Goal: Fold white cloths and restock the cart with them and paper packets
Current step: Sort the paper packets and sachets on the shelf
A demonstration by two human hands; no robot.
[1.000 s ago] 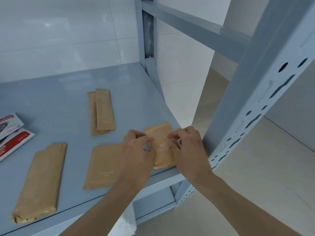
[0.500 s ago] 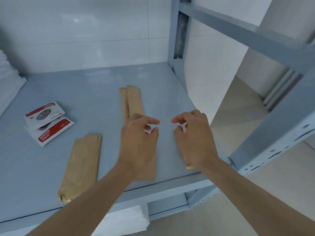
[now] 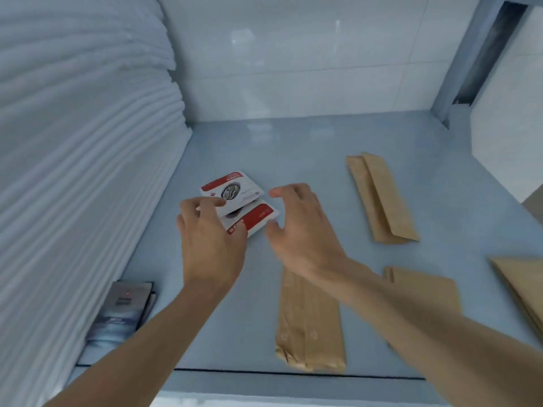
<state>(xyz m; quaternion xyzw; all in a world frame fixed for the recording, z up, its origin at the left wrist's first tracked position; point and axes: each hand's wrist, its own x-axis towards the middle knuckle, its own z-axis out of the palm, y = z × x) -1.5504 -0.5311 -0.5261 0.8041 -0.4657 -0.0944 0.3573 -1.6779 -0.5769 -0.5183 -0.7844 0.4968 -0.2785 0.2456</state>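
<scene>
While both hands close on red-and-white packets mid-shelf: left hand fingertips touching top packet, right hand open, probably to square pair. Brown packets right; folded cloths left.

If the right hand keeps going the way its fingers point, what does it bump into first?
Probably the red and white packets. The right hand curls toward them, fingertips close by, though height above them is unclear.
</scene>
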